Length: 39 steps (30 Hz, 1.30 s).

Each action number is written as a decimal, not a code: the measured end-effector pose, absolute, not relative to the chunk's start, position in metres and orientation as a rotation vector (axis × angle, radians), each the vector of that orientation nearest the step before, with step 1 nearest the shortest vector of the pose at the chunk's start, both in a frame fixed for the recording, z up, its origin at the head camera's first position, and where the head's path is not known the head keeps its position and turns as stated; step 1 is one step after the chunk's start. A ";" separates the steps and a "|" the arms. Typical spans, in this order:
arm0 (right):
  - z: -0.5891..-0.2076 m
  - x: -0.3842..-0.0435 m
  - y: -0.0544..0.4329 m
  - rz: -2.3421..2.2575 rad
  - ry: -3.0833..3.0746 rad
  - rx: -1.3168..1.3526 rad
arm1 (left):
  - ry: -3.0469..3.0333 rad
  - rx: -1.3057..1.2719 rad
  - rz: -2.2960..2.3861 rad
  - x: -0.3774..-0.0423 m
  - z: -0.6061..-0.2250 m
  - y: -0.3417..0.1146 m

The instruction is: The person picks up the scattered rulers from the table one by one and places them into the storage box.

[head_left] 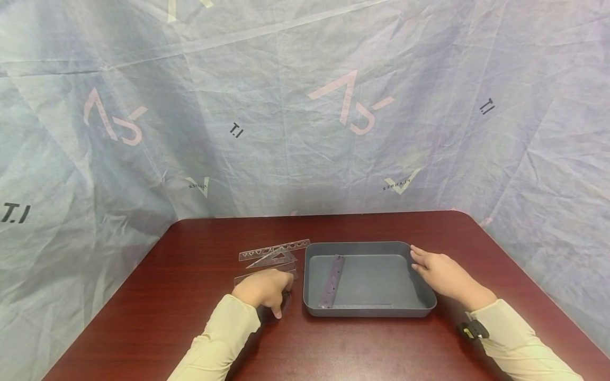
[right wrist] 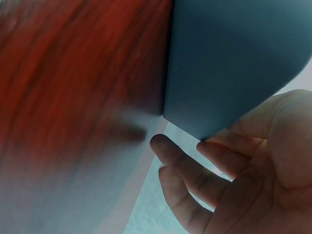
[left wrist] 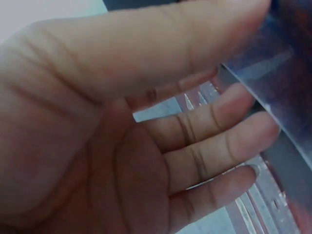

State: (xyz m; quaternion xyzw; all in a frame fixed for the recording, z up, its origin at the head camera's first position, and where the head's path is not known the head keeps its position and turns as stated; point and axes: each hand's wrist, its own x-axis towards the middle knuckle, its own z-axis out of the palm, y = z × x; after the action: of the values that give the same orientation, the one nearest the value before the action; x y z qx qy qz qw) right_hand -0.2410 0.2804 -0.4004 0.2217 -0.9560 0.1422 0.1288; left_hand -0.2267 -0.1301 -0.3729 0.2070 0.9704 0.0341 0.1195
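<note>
My left hand is left of the grey tray, thumb and forefinger around a dark purple see-through piece; its full shape is hidden. My right hand holds the tray's right wall, thumb over the rim and fingers along the outside. Inside the tray a purple ruler lies at the left, and a clear ruler runs along the front wall. Beyond my left hand lie a clear stencil ruler, a clear set square and another clear ruler, partly covered by the hand.
Everything stands on a dark red wooden table. A grey printed cloth hangs behind the table and along both sides. A small black device sits on my right wrist.
</note>
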 end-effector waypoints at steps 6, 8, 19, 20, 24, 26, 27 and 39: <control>-0.400 -0.240 0.280 0.414 -2.775 0.647 | 2.839 0.624 0.102 -0.228 -0.373 -0.130; -0.399 -0.240 0.280 0.415 -2.773 0.648 | 2.840 0.631 0.094 -0.228 -0.373 -0.129; -0.398 -0.240 0.279 0.404 -2.776 0.653 | 2.837 0.649 0.086 -0.227 -0.373 -0.130; -0.398 -0.240 0.279 0.404 -2.776 0.653 | 2.837 0.651 0.089 -0.227 -0.373 -0.130; -0.398 -0.240 0.279 0.399 -2.773 0.655 | 2.841 0.670 0.092 -0.227 -0.373 -0.130; -0.398 -0.239 0.278 0.400 -2.771 0.655 | 2.840 0.679 0.098 -0.227 -0.373 -0.130; -0.398 -0.239 0.278 0.401 -2.771 0.656 | 2.839 0.686 0.101 -0.227 -0.373 -0.130; -0.398 -0.239 0.279 0.412 -2.782 0.647 | 2.831 0.709 0.134 -0.227 -0.373 -0.130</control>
State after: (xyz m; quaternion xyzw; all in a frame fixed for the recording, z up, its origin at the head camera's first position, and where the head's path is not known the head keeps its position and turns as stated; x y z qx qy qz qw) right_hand -0.2392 0.2786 -0.3980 0.2225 -0.9561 0.1416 0.1275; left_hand -0.2268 -0.1304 -0.3734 0.2413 0.9631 0.0456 0.1100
